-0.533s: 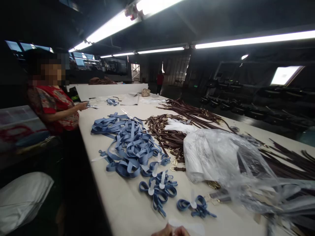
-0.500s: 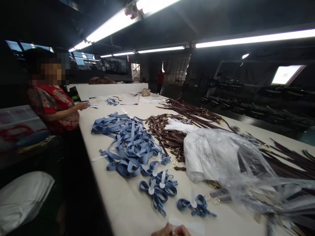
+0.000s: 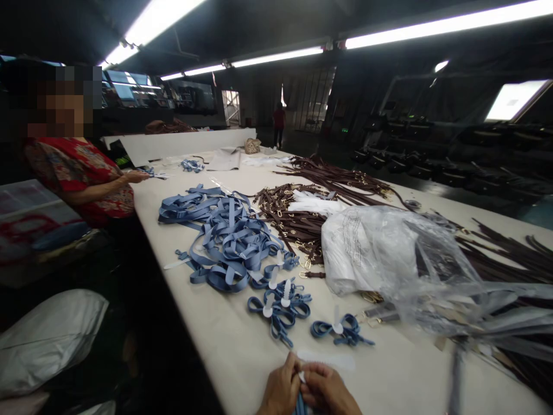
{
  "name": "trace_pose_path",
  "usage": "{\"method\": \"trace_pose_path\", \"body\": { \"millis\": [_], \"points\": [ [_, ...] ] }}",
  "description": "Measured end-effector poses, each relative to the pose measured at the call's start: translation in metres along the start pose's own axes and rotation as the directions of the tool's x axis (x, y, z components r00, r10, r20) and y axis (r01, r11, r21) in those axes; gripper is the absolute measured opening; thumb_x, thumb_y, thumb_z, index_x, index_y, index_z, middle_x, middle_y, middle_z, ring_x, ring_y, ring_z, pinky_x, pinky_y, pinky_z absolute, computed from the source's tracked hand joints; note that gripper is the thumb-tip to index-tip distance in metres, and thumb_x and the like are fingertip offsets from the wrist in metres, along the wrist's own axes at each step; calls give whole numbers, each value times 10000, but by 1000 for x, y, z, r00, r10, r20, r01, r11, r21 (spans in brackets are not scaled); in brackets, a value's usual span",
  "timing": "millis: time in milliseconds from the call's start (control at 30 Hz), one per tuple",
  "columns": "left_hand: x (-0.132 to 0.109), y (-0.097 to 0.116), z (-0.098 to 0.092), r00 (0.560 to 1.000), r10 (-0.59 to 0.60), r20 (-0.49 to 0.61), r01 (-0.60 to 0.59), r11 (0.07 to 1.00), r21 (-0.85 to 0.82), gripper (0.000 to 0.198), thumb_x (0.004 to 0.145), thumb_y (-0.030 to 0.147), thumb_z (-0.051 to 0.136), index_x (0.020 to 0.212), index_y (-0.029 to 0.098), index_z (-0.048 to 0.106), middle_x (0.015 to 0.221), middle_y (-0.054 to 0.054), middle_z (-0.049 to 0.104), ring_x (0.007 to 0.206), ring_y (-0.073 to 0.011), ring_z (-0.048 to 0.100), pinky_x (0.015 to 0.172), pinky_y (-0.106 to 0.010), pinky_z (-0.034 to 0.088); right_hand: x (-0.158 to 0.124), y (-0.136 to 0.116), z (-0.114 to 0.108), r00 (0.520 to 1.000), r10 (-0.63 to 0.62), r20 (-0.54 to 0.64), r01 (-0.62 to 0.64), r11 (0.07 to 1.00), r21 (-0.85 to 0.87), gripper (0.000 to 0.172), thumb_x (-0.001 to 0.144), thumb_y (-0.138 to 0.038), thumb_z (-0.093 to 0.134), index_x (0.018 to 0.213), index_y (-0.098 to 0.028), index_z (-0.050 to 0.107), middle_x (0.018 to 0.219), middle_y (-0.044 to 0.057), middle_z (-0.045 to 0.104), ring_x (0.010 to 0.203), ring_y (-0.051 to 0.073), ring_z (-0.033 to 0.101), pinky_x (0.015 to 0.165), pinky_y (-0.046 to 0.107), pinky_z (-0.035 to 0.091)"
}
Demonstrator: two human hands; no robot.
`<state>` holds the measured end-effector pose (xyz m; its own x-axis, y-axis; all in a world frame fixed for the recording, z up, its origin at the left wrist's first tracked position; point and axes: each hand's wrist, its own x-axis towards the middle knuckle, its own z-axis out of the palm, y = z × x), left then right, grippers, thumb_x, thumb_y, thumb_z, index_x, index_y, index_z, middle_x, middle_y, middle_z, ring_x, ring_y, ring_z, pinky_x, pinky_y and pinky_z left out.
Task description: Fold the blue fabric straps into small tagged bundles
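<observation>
At the bottom of the view my left hand (image 3: 280,385) and my right hand (image 3: 327,389) meet over the table, fingers closed. Between them hangs a folded blue strap (image 3: 299,407), its lower end cut off by the frame. My left hand grips the strap; my right fingers pinch a small white tie (image 3: 302,376) against it. Just beyond lies a translucent white strip (image 3: 334,360). Past it rests a blue strap bundle (image 3: 343,329) with a white tie, and to its left several more tied bundles (image 3: 280,314). A heap of loose blue straps (image 3: 228,242) lies behind these.
Brown straps with gold-coloured hardware (image 3: 298,225) cover the table's middle. A clear plastic bag (image 3: 367,253) sits to the right, over more dark straps. A co-worker in a red patterned top (image 3: 99,178) stands at the table's left edge, holding blue and white pieces. White covered stools stand lower left.
My view has tilted down, bringing both hands and the strap between them further into the picture. The co-worker's hands appear lower and further left.
</observation>
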<state>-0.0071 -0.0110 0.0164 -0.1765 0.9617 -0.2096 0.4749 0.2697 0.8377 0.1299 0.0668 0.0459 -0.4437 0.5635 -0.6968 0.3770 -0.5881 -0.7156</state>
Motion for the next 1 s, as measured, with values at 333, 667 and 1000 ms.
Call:
{"method": "trace_pose_path", "body": {
  "millis": [333, 667, 1000],
  "points": [
    [-3, 12, -5, 999, -25, -44, 27, 998, 60, 126, 855, 137, 463, 923, 235, 504, 817, 16, 668, 765, -156, 646, 719, -239, 444, -6, -12, 2, 992, 124, -18, -119, 976, 183, 258, 602, -192, 701, 844, -137, 629, 675, 37, 701, 614, 133, 659, 631, 237, 556],
    [-2, 11, -3, 998, 15, -60, -9, 995, 99, 124, 846, 133, 465, 907, 237, 496, 751, 34, 644, 704, -147, 637, 668, -233, 425, -21, -24, -11, 989, 110, 94, -125, 977, 173, 460, 513, -165, 773, 958, -164, 654, 795, 12, 715, 698, 166, 693, 678, 277, 588],
    [-5, 5, -3, 998, 53, -18, -48, 982, 180, 126, 940, 216, 347, 958, 234, 471, 824, -10, 676, 749, -173, 668, 678, -259, 449, -14, -13, 13, 990, 20, -137, -15, 999, 38, 186, 673, -222, 651, 850, -164, 658, 591, -5, 655, 548, 142, 627, 462, 213, 470]
  ]
}}
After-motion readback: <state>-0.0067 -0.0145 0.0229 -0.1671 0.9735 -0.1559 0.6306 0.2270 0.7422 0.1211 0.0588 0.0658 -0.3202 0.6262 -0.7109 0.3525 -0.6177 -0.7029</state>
